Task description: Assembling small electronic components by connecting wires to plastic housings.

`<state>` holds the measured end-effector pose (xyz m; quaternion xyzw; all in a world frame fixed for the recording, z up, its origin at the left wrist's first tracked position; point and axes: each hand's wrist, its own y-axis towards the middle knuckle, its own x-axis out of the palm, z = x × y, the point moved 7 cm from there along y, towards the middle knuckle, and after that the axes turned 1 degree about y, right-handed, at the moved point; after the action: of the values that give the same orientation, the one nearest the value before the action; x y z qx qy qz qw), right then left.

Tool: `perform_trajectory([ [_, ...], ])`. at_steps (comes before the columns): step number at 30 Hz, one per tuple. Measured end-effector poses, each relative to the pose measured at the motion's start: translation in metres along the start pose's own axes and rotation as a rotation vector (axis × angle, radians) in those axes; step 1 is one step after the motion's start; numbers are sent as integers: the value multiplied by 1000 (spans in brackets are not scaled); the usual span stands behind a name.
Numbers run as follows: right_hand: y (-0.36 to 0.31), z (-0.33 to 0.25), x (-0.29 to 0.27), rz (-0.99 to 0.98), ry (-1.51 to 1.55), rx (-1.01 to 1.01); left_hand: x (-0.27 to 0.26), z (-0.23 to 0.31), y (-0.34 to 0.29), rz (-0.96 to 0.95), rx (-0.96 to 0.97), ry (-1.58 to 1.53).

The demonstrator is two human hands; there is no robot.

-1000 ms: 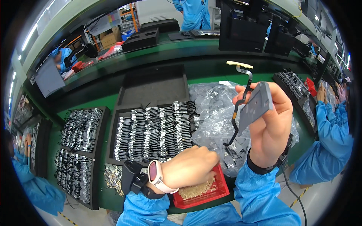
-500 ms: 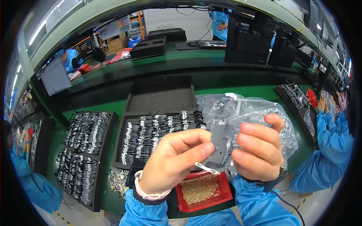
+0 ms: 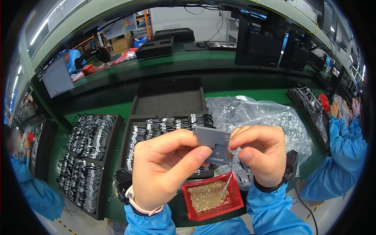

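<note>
Blue sleeves (image 3: 150, 221): reaching in from the lower edge, gathered behind both wrists.
Pale watch band (image 3: 141, 205): around the left wrist, just beside a black wrist device (image 3: 124, 181).
Left hand (image 3: 160, 168): clamped on the grey plate (image 3: 211, 141), with thumb tip pressed to the front face near the lower left and forefinger bent behind the left edge.
Right hand (image 3: 264, 154): curled at the plate's right edge, with forefinger tip touching or just beside it and thumb tip apart, lower and farther right; cannot tell whether clamped on anything.
Grey plate: held up between both hands, tilted, above the bench and beyond the left thumb, with notch and small hole facing the wearer.
Thin strip (image 3: 228, 178): hanging below the plate's right edge, near the right fingertips, down over the red bin; cannot tell whether touching the contents.
Red bin (image 3: 239, 192): below the hands, holding small tan pieces (image 3: 203, 197).
Left tray (image 3: 100, 199): packed with black and silver parts (image 3: 92, 131).
Open black box (image 3: 170, 98): behind the left hand, with similar rows partly hidden.
Clear plastic bag (image 3: 270, 111): spread behind the right hand.
Co-worker's sleeve (image 3: 340, 137): at far right, in blue.
Black monitors (image 3: 254, 45): standing beyond the green bench (image 3: 127, 109).
</note>
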<state>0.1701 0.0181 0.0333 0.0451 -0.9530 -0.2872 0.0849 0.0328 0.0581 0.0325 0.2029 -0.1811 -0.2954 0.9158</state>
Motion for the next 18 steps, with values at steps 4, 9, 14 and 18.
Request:
perform_trajectory([
  [4,-1,-3,-1,-5,-50,-23,4,3,-1,9,54,141],
  [9,-2,-4,-2,4,-68,-40,5,6,-3,49,88,268],
  [14,-1,-5,-5,53,-112,-84,5,8,-5,164,106,398],
  [18,-2,-7,-5,93,-157,-73,7,11,-6,208,170,427],
])
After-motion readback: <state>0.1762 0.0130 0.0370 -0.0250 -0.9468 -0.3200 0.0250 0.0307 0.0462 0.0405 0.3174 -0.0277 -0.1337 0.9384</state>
